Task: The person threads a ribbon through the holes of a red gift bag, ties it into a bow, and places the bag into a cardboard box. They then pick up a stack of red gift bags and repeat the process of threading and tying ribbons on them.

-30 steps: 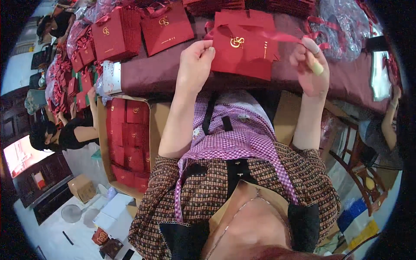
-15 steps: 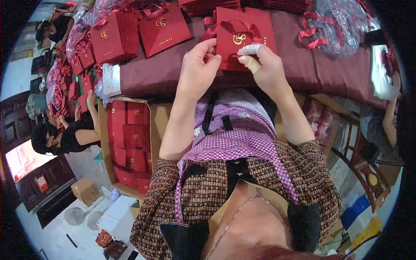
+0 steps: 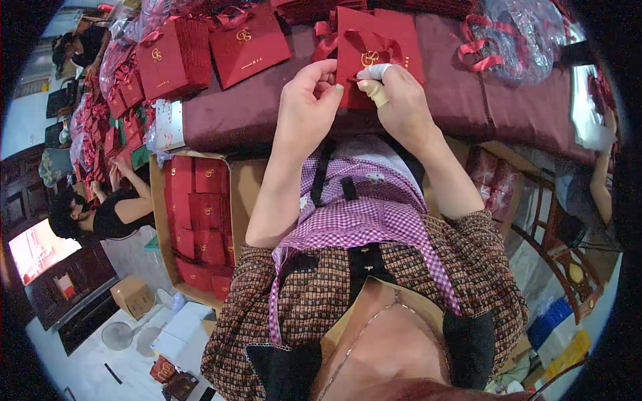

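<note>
A red paper gift bag (image 3: 358, 40) with a gold emblem lies on the cloth-covered table in front of me, a dark red ribbon (image 3: 394, 48) looped across its face. My left hand (image 3: 307, 97) is at the bag's left edge, fingers curled in and thumb tip against the edge; what it grips is hidden. My right hand (image 3: 401, 100) is over the bag's lower front, thumb and forefinger pinched on a thin red ribbon end. White and pale yellow coverings wrap its fingers. Another red ribbon loop (image 3: 326, 43) sticks out beside the bag, above my left hand.
Stacked red bags (image 3: 170, 63) and a single bag (image 3: 251, 50) stand at the left. Clear plastic (image 3: 525, 40) with red ribbons lies at the right. An open carton (image 3: 244, 194) below holds red bags. A co-worker (image 3: 124, 207) handles red items at the far left.
My right hand has shifted slightly left, closer to my left hand, with the pinched ribbon end. The left hand has barely moved. The co-worker's hands at the left have moved.
</note>
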{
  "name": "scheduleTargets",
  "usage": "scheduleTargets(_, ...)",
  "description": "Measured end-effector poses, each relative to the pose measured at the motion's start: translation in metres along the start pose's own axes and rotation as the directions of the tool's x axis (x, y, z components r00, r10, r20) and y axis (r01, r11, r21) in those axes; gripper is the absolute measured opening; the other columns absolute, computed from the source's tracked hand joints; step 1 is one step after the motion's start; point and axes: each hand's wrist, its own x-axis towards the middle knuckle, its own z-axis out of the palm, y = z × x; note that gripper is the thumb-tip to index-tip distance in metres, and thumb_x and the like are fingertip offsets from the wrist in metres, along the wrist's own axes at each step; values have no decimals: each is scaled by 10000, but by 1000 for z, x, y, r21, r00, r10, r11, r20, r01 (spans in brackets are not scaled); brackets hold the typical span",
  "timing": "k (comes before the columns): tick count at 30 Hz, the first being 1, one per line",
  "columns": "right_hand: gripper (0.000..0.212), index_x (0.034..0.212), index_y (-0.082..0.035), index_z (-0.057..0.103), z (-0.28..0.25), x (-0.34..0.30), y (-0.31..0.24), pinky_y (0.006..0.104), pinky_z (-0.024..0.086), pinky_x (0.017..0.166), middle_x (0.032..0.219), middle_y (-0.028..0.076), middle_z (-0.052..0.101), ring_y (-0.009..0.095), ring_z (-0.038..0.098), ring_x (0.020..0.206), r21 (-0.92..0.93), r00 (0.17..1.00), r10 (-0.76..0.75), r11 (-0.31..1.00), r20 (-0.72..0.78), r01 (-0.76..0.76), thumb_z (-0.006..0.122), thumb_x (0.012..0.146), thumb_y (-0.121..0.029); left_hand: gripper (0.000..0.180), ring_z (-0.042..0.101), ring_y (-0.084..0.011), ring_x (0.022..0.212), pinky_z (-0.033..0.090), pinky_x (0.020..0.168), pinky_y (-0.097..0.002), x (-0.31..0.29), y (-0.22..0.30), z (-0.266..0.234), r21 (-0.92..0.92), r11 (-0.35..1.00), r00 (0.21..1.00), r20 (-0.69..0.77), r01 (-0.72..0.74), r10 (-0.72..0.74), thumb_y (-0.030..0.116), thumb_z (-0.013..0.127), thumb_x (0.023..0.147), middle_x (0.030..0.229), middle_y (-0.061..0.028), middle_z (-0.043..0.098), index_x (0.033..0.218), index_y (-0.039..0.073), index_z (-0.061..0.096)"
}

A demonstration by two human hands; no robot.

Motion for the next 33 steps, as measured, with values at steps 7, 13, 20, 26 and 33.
scheduleTargets(7, 131, 898, 1, 578, 1, -2, 3, 432, 502, 740, 884, 168, 662, 356, 631, 857, 60, 997, 79, 995, -11, -79, 646, 852, -102, 311, 530, -60, 778, 456, 722, -205, 2, -2, 0, 66, 995, 997, -1, 75, -75, -35, 614, 811, 915, -18, 615, 1122, -48, 598)
scheduleTargets(13, 152, 920, -5, 584, 3, -3, 8, 442, 497, 747, 892, 180, 661, 362, 632, 860, 59, 987, 158, 985, 44, -160, 630, 873, -142, 299, 566, -71, 758, 477, 686, -216, 7, -11, -3, -100, 973, 978, 39, 208, -205, -63, 590, 780, 892, -46, 644, 1079, -48, 609)
scheduleTargets(20, 178, 916, -7, 613, -1, -1, 8, 440, 493, 769, 902, 178, 664, 363, 627, 888, 114, 971, 214, 967, 105, -226, 612, 889, -183, 329, 582, -86, 780, 478, 698, -211, 10, -16, -2, -267, 929, 967, 61, 256, -249, -84, 581, 768, 907, -46, 644, 1095, -52, 600)
scheduleTargets(26, 174, 898, -12, 637, -3, -1, 6, 439, 486, 791, 894, 170, 665, 352, 627, 901, 100, 971, 185, 975, 151, -201, 616, 877, -184, 323, 583, -89, 795, 482, 711, -214, 9, -17, -2, -278, 926, 967, 57, 255, -249, -82, 585, 776, 919, -51, 645, 1097, -51, 600)
scheduleTargets(33, 142, 913, -9, 609, -3, -4, 5, 408, 494, 774, 905, 145, 672, 339, 626, 874, 14, 988, 78, 997, 131, -80, 647, 865, -138, 322, 552, -60, 761, 478, 701, -210, 8, -16, 0, -119, 977, 984, 46, 178, -173, -56, 592, 793, 930, -29, 648, 1115, -44, 603)
